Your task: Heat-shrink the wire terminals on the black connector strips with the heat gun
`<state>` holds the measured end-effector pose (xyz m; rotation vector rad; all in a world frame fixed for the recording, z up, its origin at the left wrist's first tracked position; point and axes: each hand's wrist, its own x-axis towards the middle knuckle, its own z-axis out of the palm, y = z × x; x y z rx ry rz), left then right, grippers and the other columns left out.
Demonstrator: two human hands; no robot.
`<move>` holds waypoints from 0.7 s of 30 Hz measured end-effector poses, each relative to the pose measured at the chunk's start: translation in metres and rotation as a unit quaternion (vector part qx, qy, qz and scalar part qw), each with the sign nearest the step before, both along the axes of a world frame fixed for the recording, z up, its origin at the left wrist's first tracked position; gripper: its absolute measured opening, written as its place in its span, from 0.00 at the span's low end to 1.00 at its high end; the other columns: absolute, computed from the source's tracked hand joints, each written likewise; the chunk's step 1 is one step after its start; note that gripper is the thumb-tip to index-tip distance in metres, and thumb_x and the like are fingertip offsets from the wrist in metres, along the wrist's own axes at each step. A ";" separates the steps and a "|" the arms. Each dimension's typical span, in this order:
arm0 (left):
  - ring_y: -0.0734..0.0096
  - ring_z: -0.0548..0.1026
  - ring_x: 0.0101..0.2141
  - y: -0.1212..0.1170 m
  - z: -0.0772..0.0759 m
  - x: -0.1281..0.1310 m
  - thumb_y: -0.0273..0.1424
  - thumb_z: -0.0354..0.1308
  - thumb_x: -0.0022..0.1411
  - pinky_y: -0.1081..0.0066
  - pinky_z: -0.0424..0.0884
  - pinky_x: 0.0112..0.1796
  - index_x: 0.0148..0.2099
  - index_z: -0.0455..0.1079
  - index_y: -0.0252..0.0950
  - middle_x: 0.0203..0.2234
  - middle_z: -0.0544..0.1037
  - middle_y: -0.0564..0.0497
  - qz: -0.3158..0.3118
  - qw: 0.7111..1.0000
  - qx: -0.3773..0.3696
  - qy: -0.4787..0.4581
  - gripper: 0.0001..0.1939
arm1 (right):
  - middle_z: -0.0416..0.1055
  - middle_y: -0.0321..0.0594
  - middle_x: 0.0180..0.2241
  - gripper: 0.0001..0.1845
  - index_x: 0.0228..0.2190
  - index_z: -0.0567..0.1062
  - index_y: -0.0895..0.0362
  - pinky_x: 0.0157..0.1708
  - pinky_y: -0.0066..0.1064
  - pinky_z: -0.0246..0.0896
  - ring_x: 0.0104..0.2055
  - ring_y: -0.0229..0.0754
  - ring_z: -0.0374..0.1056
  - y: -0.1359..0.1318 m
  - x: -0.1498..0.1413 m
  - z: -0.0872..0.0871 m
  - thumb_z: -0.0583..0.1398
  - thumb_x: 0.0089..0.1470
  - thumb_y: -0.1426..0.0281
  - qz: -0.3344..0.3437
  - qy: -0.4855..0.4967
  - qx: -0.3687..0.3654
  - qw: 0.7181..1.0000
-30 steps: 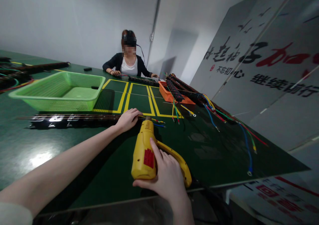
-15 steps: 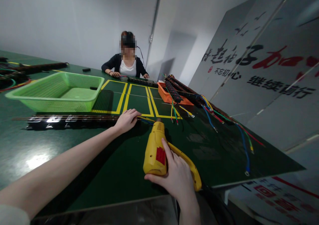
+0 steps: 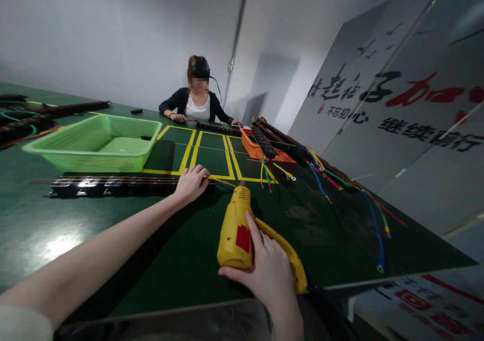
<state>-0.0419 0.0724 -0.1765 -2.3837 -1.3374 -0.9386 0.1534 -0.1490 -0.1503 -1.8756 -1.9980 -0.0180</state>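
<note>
At lower centre, the heat gun (image 3: 235, 225) is yellow with a red label (image 3: 243, 238). The tabletop (image 3: 177, 270) is dark green, striped mid-frame with yellow outlines (image 3: 187, 152). At left, a light green basket (image 3: 94, 160) has a mesh pattern; below it runs a glossy black strip (image 3: 113, 188), whose wires (image 3: 223, 182) look yellow and blue, though they show poorly. Right of centre, another basket (image 3: 251, 148) is orange, and cables (image 3: 378, 235) at right show blue, yellow, green and red. The grey panel (image 3: 340, 54) at upper right carries black and red lettering (image 3: 423, 93).

— Heat gun (image 3: 231, 227)?
— Yellow body, red patch (image 3: 243, 238); lower centre of frame, nozzle (image 3: 242, 184) pointing upward.
— Black strip (image 3: 113, 187)?
— Long, lying crosswise, left of centre; yellow and blue wires (image 3: 224, 182) extend rightward, ending near the nozzle.
</note>
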 end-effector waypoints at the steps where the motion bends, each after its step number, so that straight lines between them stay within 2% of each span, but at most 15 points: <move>1: 0.61 0.70 0.41 0.000 0.000 0.000 0.31 0.47 0.64 0.63 0.63 0.40 0.41 0.68 0.37 0.39 0.72 0.48 -0.001 1.000 -0.006 0.002 0.09 | 0.67 0.46 0.50 0.64 0.64 0.42 0.52 0.46 0.45 0.61 0.49 0.56 0.65 -0.001 0.000 0.001 0.65 0.34 0.41 -0.001 0.000 -0.003 1.000; 6: 0.64 0.71 0.40 0.001 -0.001 0.000 0.31 0.46 0.65 0.65 0.62 0.39 0.40 0.68 0.38 0.39 0.73 0.50 -0.011 1.000 -0.025 -0.012 0.09 | 0.68 0.44 0.48 0.68 0.64 0.41 0.50 0.46 0.43 0.61 0.47 0.55 0.65 -0.005 -0.001 0.004 0.68 0.29 0.44 0.012 0.006 -0.021 1.000; 10: 0.65 0.71 0.39 0.002 -0.001 0.000 0.31 0.45 0.66 0.66 0.62 0.39 0.41 0.66 0.37 0.39 0.73 0.49 -0.005 1.000 -0.024 -0.019 0.09 | 0.68 0.44 0.47 0.70 0.64 0.39 0.49 0.45 0.45 0.61 0.46 0.55 0.66 -0.005 -0.002 -0.002 0.68 0.27 0.43 0.019 0.003 -0.001 1.000; 15: 0.64 0.71 0.38 0.003 -0.001 0.000 0.32 0.42 0.68 0.65 0.61 0.37 0.41 0.65 0.37 0.38 0.72 0.49 -0.008 1.000 -0.021 -0.021 0.11 | 0.69 0.44 0.45 0.69 0.64 0.39 0.49 0.44 0.45 0.62 0.45 0.55 0.66 -0.004 -0.005 -0.009 0.67 0.29 0.42 0.014 0.009 0.002 1.000; 21: 0.65 0.71 0.38 0.004 -0.002 0.000 0.33 0.41 0.69 0.65 0.61 0.37 0.42 0.65 0.37 0.39 0.72 0.49 -0.020 0.999 -0.033 -0.022 0.12 | 0.69 0.49 0.47 0.70 0.64 0.40 0.53 0.44 0.46 0.63 0.44 0.57 0.67 0.000 -0.019 -0.010 0.64 0.29 0.38 0.024 -0.022 0.015 0.999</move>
